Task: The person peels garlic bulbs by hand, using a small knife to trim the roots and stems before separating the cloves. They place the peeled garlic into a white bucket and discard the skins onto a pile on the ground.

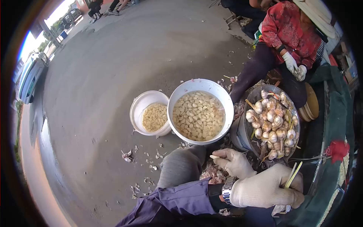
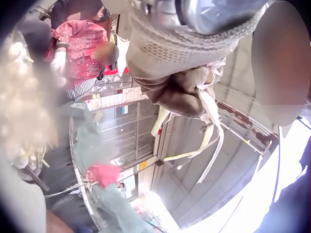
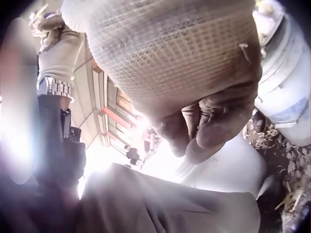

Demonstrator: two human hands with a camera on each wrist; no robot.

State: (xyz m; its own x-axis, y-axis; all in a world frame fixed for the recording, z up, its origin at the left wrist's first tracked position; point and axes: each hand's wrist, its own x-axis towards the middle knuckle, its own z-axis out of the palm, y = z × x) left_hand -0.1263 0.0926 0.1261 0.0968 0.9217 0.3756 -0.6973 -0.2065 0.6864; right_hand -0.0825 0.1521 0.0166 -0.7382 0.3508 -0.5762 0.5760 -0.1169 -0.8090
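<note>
In the head view my gloved left hand point(image 1: 268, 186), with a watch at its wrist, is curled round garlic stems point(image 1: 293, 176), and papery peel point(image 1: 281, 209) hangs below it. The left wrist view shows this hand point(image 2: 177, 80) with long strips of stem point(image 2: 212, 114) trailing from its fingers. My gloved right hand point(image 1: 236, 163) pinches a pale garlic clove point(image 1: 214, 156) near the big tub's lower edge. The fingers of the right hand point(image 3: 194, 87) are bent together in the right wrist view, where the clove cannot be seen. The left arm crosses over the right.
A white tub point(image 1: 174, 90) holds peeled cloves in liquid; a smaller tub point(image 1: 136, 113) with cloves stands left of it. At right, a bucket point(image 1: 242, 132) is heaped with garlic bulbs point(image 1: 278, 122). A person in red point(image 1: 289, 32) sits beyond. Peel litters the ground point(image 1: 94, 125).
</note>
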